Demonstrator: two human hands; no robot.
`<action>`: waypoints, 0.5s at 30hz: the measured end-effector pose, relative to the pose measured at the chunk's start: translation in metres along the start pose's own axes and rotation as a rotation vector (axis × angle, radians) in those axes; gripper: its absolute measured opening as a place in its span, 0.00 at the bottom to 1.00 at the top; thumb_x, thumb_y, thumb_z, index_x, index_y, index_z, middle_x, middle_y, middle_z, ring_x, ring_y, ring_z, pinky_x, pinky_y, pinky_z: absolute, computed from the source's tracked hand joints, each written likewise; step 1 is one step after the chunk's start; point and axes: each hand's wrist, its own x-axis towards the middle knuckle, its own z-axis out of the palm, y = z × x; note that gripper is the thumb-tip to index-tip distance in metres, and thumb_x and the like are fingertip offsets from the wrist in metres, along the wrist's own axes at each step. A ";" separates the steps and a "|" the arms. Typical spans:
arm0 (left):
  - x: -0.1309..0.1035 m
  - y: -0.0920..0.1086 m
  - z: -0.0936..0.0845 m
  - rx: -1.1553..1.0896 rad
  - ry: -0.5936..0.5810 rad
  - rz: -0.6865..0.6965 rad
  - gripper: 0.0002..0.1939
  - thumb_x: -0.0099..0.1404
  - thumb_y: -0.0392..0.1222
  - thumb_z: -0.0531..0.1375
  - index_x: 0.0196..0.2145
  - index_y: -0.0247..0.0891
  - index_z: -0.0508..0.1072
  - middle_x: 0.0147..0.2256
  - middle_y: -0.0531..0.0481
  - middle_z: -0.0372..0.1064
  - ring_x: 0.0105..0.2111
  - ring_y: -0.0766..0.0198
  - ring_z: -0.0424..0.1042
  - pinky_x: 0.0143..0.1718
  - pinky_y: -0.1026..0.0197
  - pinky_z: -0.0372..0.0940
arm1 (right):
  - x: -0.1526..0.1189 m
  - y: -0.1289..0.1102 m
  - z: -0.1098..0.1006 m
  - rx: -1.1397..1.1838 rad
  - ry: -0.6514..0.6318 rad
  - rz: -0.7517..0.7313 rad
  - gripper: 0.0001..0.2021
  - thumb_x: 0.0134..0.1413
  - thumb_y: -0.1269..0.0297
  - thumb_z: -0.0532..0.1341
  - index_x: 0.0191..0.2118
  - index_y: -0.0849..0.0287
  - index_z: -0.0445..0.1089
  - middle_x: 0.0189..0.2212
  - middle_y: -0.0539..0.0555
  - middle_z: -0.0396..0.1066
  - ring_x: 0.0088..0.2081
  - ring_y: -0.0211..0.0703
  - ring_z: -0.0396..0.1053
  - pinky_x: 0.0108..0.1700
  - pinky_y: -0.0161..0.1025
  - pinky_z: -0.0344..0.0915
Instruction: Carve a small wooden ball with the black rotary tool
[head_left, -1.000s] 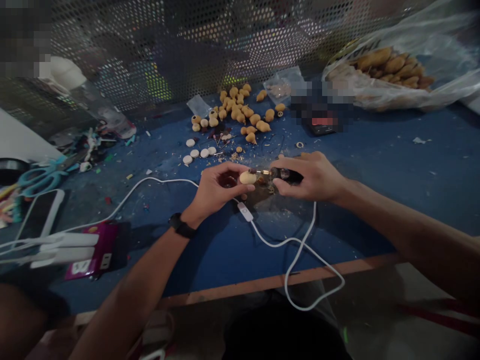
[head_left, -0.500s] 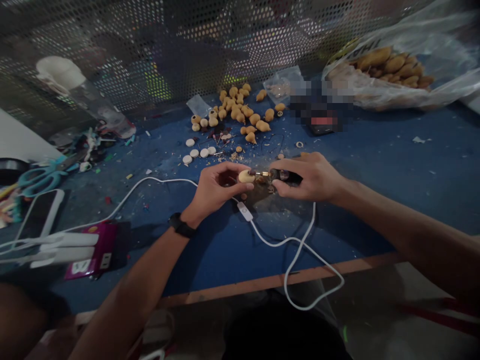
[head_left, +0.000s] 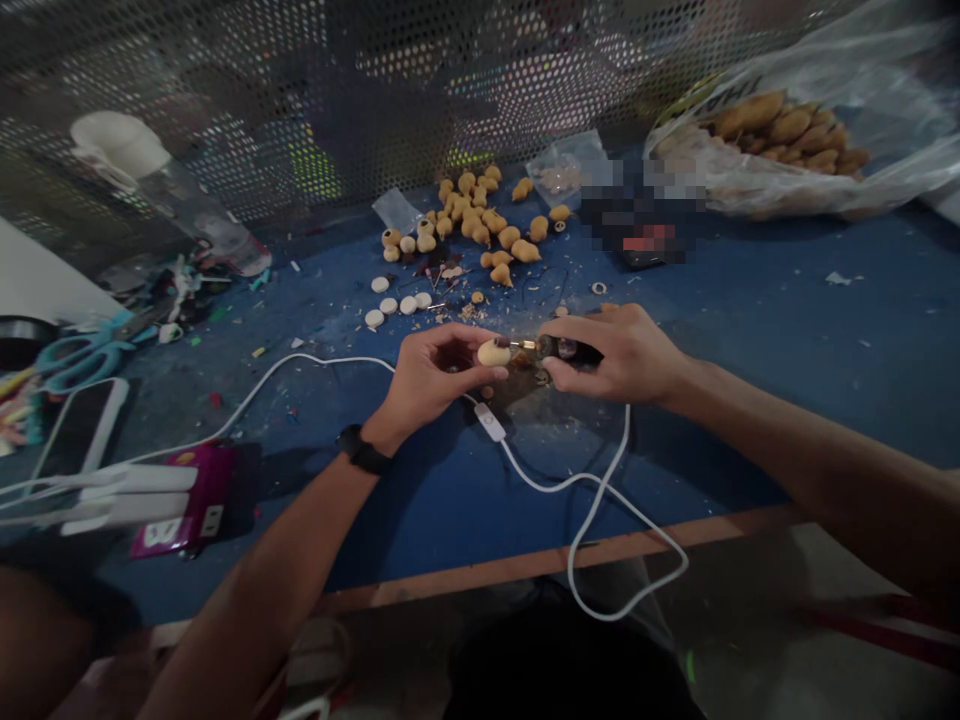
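Observation:
Between thumb and fingers, my left hand pinches a small pale gourd that has a dark opening on its upper right. My right hand is wrapped round a dark rotary tool, whose brass-coloured chuck points left. The tool's thin bit reaches the dark opening of the gourd; how deep it sits I cannot tell. Under the hands lie shavings and small scraps. A white cord with an inline switch runs below them and loops over the table edge.
Several small gourds lie at the back, with white discs nearer. A plastic bag of gourds stands back right. Scissors, a phone and a magenta power block with white plugs are at left. A perforated metal panel closes the back.
The gourd has turned slightly in my left fingers, and the tool's angle against it has shifted a little. Both hands stay in nearly the same place.

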 end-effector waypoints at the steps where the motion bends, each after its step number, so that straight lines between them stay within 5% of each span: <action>1: 0.000 0.000 0.000 -0.008 -0.001 -0.001 0.23 0.49 0.50 0.80 0.39 0.38 0.83 0.34 0.48 0.83 0.28 0.63 0.80 0.30 0.62 0.79 | 0.001 0.000 0.000 -0.006 0.000 0.009 0.16 0.66 0.55 0.55 0.45 0.55 0.78 0.27 0.52 0.78 0.27 0.43 0.73 0.31 0.39 0.59; 15: 0.001 0.002 0.000 0.009 0.011 0.006 0.23 0.48 0.50 0.81 0.38 0.37 0.83 0.33 0.47 0.83 0.29 0.63 0.81 0.31 0.62 0.79 | 0.000 -0.001 -0.001 -0.019 0.003 -0.008 0.15 0.67 0.55 0.55 0.46 0.55 0.78 0.27 0.52 0.78 0.27 0.43 0.74 0.31 0.39 0.61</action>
